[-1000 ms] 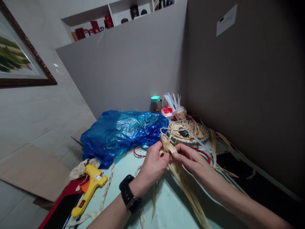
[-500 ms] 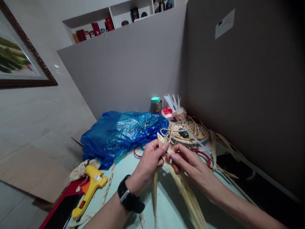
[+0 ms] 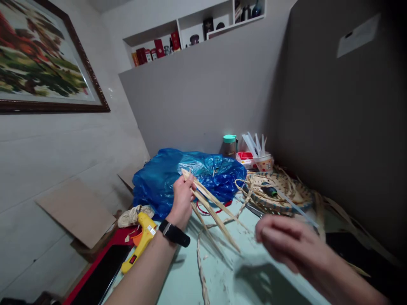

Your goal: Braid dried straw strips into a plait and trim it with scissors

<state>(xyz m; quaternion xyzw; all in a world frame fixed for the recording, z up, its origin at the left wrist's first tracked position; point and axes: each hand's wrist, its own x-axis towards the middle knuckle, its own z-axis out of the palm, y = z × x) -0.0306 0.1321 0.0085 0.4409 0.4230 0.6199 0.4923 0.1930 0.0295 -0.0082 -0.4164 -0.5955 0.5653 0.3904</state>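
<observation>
Table (image 3: 222, 279) first: pale green top, littered with loose husk scraps and one thin braided cord (image 3: 201, 271) trailing toward me. Blue plastic bag (image 3: 165, 182) is the biggest thing on it, bunched up at the back left; I can't tell what's in it. Next, the round woven tray (image 3: 280, 192) at the back right, holding loose straw strips plus a small dark green-ended object I can't identify. Behind it a paper cup (image 3: 262, 161) with white sticks standing in it, a red-and-white tub just beside that, and a brown jar with a teal lid (image 3: 229, 146), contents not visible. Yellow glue gun (image 3: 141, 239) lies at the left edge, well apart from both hands and not in use. Left hand (image 3: 182, 199) has its grip clamped on the upper end of a bundle of dried husk strips (image 3: 213, 212), held up in front of the bag, long ends fanning down to the table. Right hand (image 3: 286, 243) is motion-blurred, low over the table, holding nothing I can see; whether its grip is apart or together, can't tell. Progress as I read it: strips are gathered but loose, no weave in them yet; only the finished piece of cord is on the table. Early stage.
</observation>
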